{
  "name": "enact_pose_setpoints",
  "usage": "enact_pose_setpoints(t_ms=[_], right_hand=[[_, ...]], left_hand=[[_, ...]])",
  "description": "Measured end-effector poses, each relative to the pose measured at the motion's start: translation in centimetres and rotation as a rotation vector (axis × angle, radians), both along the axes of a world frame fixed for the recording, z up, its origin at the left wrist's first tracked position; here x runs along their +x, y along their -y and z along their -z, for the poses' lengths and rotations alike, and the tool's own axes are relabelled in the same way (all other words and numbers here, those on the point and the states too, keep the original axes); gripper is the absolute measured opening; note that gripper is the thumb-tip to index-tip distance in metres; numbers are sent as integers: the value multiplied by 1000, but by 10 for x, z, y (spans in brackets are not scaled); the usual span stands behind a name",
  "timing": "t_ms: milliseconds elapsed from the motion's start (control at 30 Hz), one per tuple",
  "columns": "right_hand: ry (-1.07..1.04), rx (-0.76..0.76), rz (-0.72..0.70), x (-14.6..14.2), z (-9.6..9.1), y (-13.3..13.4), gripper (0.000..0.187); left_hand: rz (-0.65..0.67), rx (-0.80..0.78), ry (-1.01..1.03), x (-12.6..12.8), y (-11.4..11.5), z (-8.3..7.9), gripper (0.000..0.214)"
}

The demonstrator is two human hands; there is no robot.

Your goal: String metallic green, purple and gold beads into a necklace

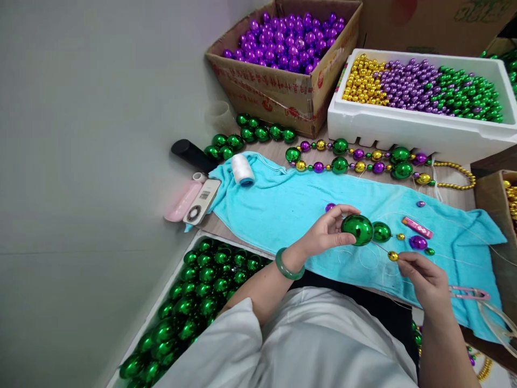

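Observation:
My left hand point(329, 229) grips a large shiny green bead point(361, 230) above a turquoise towel point(283, 199). At the right, my right hand point(424, 277) pinches a small gold bead point(392, 256) on a thin thread that runs toward the large bead. Beside them are a smaller green bead point(382, 231), another gold bead point(400, 236), a purple bead point(418, 242) and a tiny green bead point(430, 251). A pink lighter-like stick point(417, 227) lies just behind these. Part of a purple bead point(330, 207) shows behind my left hand.
A finished-looking bead string point(359, 154) lies behind the towel, near a thread spool point(243, 170). At the back stand a cardboard box point(262, 89) of purple beads and a white foam box point(404, 126). Pink-handled scissors point(470, 293) rest at right; green beads point(208, 275) fill a tray at left.

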State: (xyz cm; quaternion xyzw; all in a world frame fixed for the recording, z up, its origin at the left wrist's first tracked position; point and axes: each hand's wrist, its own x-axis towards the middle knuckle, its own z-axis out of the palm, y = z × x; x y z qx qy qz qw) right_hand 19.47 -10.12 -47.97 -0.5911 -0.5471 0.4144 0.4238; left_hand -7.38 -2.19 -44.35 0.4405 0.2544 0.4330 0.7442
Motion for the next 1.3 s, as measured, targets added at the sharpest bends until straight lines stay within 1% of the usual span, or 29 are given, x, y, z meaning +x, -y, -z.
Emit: enact_pose_setpoints(t_ms=[167,267,400,667,800,900,1033,1100,1300], right_hand=[[-72,-25,-17,-1,-1,0,6],[-84,-23,-21,-3,-1,-1,6],[-71,-8,-25,-3,1,0,6],[14,15,-17,-2,1,3,6],[3,22,-17,-3,1,2,6],[-9,21,-23,-4,0,1,5],[-2,26,5,-3,-2,1,4],[-17,26,4,-2,-2,2,4],[-132,19,-34,2,3,2,3]], left_hand=[[7,-121,125,8,2,1,56],[-1,-140,156,10,4,1,55],[23,-164,188,11,5,0,55],[-12,-86,146,7,6,-4,55],[11,-96,138,7,7,-5,60],[-13,-107,143,9,8,-5,65],[-46,-104,164,12,11,-7,61],[-31,-98,158,13,13,-9,58],[36,-96,191,16,15,-14,57]])
